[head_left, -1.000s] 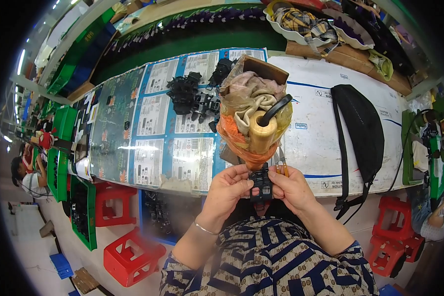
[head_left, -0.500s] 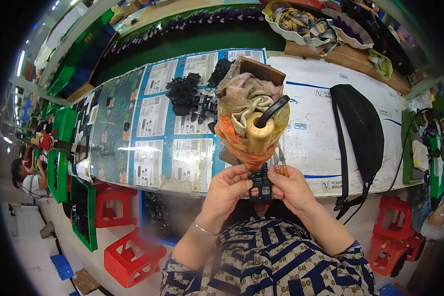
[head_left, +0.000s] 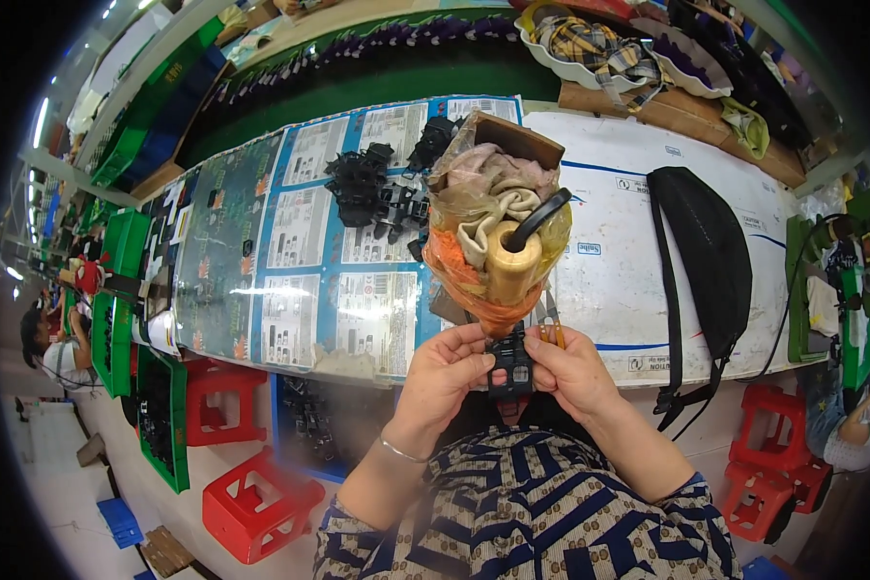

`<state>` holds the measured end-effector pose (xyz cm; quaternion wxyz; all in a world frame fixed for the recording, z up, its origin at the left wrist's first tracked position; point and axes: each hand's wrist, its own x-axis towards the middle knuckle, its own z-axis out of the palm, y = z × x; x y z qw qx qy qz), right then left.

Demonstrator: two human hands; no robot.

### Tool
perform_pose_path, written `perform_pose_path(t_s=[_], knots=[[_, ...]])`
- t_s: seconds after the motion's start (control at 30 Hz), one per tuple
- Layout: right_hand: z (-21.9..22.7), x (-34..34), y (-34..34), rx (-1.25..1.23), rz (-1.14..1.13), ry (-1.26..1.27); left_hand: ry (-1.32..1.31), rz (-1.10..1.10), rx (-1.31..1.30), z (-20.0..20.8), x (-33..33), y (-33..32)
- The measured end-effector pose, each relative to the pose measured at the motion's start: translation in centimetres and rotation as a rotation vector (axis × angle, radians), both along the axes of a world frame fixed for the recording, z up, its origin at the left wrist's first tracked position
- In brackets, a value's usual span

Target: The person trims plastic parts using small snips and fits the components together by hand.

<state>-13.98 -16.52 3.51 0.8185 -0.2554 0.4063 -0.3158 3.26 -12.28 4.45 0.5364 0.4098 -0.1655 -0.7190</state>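
At the near edge of the sheet-covered worktop (head_left: 609,290), bare hands (head_left: 446,373) hide both sides of a black, slotted plastic part (head_left: 509,368). Below that edge, a blue-rimmed tray (head_left: 276,416) is partly covered and hazy. Left of the worktop, black pieces (head_left: 157,406) are indistinct; rightward, a white-topped person (head_left: 853,440) is cut off.

Black part (head_left: 510,362) in both hands (head_left: 441,375)

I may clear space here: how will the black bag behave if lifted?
The bag looks like soft fabric, so would probably sag. Its strap hangs off the table and might snag. Lying flat, it seems unlikely to roll.
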Motion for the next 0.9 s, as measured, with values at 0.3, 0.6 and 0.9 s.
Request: perform_pose_path(t_s=[0.3,0.6,0.9], knots=[[0.11,0.11,0.02,0.001,-0.011,0.024,-0.009,0.005,0.013,-0.21,0.10,0.10],[-0.01,-0.01,0.09,-0.002,0.006,0.039,0.001,0.012,0.014,-0.37,0.12,0.28],[-0.09,-0.15,0.39,0.019,0.010,0.026,-0.006,0.014,0.015,-0.38,-0.05,0.55]])
